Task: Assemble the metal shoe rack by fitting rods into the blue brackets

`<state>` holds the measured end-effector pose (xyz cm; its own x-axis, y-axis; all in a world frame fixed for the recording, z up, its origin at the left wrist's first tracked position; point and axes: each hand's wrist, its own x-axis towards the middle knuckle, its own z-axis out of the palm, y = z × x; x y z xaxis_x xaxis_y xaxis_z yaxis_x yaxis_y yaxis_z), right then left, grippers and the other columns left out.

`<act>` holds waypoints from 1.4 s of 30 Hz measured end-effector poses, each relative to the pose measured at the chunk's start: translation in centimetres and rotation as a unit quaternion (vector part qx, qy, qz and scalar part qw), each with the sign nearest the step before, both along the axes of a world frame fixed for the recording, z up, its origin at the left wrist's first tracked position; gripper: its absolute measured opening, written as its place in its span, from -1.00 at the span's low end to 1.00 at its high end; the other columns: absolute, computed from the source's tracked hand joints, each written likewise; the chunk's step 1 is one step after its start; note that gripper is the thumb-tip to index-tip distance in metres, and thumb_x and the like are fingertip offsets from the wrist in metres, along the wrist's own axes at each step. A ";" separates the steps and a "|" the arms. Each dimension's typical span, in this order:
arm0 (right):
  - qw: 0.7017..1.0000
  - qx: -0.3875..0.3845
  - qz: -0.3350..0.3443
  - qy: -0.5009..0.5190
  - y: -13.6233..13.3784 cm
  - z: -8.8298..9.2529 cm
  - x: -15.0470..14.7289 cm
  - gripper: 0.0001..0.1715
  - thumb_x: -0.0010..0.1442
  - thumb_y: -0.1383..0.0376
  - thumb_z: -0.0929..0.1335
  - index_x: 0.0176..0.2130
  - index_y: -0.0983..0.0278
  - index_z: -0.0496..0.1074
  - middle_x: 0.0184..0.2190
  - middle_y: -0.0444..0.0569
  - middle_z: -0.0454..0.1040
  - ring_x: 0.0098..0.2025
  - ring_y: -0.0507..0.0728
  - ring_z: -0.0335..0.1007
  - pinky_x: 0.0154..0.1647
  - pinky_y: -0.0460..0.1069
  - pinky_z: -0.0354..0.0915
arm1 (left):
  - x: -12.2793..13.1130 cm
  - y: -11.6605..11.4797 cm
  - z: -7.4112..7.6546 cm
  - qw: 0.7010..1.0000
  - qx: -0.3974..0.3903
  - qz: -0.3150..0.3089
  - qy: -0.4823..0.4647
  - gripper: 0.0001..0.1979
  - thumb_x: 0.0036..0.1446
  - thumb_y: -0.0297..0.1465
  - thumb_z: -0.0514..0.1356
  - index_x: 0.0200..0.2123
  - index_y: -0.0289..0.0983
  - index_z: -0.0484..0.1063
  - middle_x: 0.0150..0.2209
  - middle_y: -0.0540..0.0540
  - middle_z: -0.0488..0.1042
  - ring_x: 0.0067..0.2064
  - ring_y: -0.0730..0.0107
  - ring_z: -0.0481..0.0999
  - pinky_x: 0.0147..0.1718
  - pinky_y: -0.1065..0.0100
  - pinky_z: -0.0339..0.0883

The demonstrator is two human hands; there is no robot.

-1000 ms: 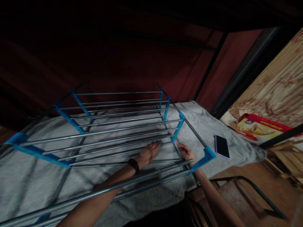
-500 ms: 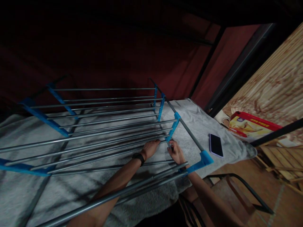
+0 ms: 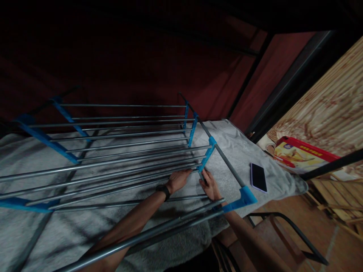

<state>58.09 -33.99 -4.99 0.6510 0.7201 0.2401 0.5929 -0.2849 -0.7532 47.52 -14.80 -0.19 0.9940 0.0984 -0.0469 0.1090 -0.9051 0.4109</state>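
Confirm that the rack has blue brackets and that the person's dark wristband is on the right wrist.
Not quite: the head view shows the dark wristband on the left wrist, not the right. The rack does have blue brackets.

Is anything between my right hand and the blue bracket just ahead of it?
Nothing visible. Your right hand sits close to the blue bracket, and your left hand is off to the left.

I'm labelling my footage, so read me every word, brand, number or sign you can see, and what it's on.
Nothing is legible.
Red-and-yellow box: yellow lettering on its red border and a blue patch, too small and blurred to read.
Phone: dark screen, no text visible.
Blue bracket: no lettering that I can make out.
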 end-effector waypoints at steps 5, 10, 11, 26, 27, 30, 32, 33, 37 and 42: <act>1.000 -0.003 0.000 -0.002 0.1 0.2 -0.1 -0.32 0.25 0.23 0.23 0.33 0.23 0.13 0.17 0.10 0.27 0.18 0.33 0.22 0.25 0.19 0.15 | 0.1 0.1 0.0 1.000 -0.004 -0.007 -0.005 -0.50 0.29 -0.56 -0.07 0.23 -0.10 0.25 0.19 -0.07 0.42 0.13 0.23 0.47 0.09 0.24 0.35; 1.000 0.005 -0.004 -0.006 0.1 -0.1 -0.1 -0.31 0.23 0.26 0.24 0.33 0.19 0.14 0.16 0.08 0.29 0.15 0.36 0.24 0.20 0.24 0.20 | 0.2 0.2 0.0 1.000 -0.006 -0.007 0.001 -0.50 0.29 -0.54 -0.08 0.23 -0.07 0.25 0.17 -0.06 0.44 0.11 0.23 0.49 0.07 0.23 0.37; 1.000 0.004 -0.004 -0.007 0.1 -0.1 -0.1 -0.30 0.23 0.26 0.24 0.33 0.18 0.13 0.15 0.07 0.30 0.14 0.35 0.25 0.20 0.24 0.21 | 0.2 0.3 0.0 1.000 -0.007 -0.006 0.003 -0.50 0.29 -0.54 -0.08 0.23 -0.08 0.25 0.16 -0.06 0.45 0.10 0.23 0.50 0.06 0.23 0.38; 0.999 0.031 0.017 -0.022 0.0 -0.2 0.2 -0.36 0.26 0.29 0.25 0.31 0.16 0.18 0.25 0.02 0.25 0.26 0.35 0.17 0.31 0.24 0.12 | 0.1 0.2 0.3 1.000 -0.008 -0.022 -0.005 -0.51 0.30 -0.55 -0.11 0.23 -0.15 0.26 0.19 -0.07 0.42 0.14 0.26 0.47 0.09 0.28 0.35; 0.999 0.032 0.017 -0.025 0.0 -0.3 0.3 -0.36 0.26 0.29 0.26 0.31 0.16 0.18 0.25 0.02 0.25 0.26 0.35 0.18 0.30 0.24 0.13 | 0.1 0.3 0.3 1.000 -0.008 -0.024 -0.003 -0.52 0.30 -0.55 -0.11 0.22 -0.17 0.26 0.18 -0.08 0.43 0.13 0.27 0.48 0.08 0.28 0.35; 0.999 0.034 0.015 -0.036 0.0 -0.8 0.4 -0.34 0.25 0.32 0.28 0.31 0.14 0.19 0.24 0.03 0.27 0.24 0.38 0.20 0.28 0.27 0.16 | 0.1 0.3 0.3 1.000 -0.004 -0.029 0.000 -0.52 0.28 -0.57 -0.10 0.20 -0.17 0.27 0.16 -0.08 0.45 0.10 0.26 0.50 0.05 0.29 0.37; 0.998 0.033 0.015 -0.045 0.0 -1.2 0.5 -0.31 0.24 0.34 0.27 0.32 0.13 0.17 0.24 0.03 0.27 0.23 0.38 0.21 0.27 0.28 0.17 | 0.2 0.2 0.3 1.000 0.001 -0.027 0.000 -0.51 0.27 -0.58 -0.10 0.20 -0.16 0.26 0.15 -0.09 0.46 0.09 0.24 0.51 0.03 0.27 0.39; 0.998 0.032 0.014 -0.049 0.0 -1.4 0.5 -0.30 0.24 0.35 0.27 0.33 0.13 0.15 0.24 0.03 0.27 0.23 0.37 0.21 0.26 0.28 0.18 | 0.2 0.2 0.4 1.000 0.004 -0.026 0.000 -0.52 0.28 -0.57 -0.10 0.20 -0.16 0.26 0.14 -0.09 0.47 0.08 0.23 0.52 0.02 0.26 0.39; 0.997 0.023 0.008 -0.068 0.0 -1.9 0.6 -0.30 0.26 0.34 0.25 0.35 0.16 0.11 0.25 0.05 0.26 0.23 0.36 0.20 0.25 0.28 0.18 | 0.1 -0.1 0.6 1.000 0.014 -0.026 -0.004 -0.61 0.33 -0.46 -0.08 0.18 -0.16 0.26 0.10 -0.12 0.50 0.04 0.20 0.54 -0.03 0.23 0.42; 0.996 0.023 0.013 -0.084 -0.2 -1.9 0.8 -0.32 0.28 0.29 0.24 0.35 0.20 0.12 0.24 0.08 0.26 0.22 0.32 0.21 0.23 0.27 0.21 | -0.5 -0.4 0.9 0.999 0.031 0.007 -0.011 -0.66 0.33 -0.36 0.02 0.14 -0.27 0.27 0.10 -0.28 0.47 0.09 0.03 0.49 0.02 0.09 0.38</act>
<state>58.87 -34.14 -6.86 0.5804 0.7214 0.3777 0.7188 -0.2360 -0.6539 47.00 -15.25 0.74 0.9934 0.1137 -0.0176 0.1125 -0.9276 0.3563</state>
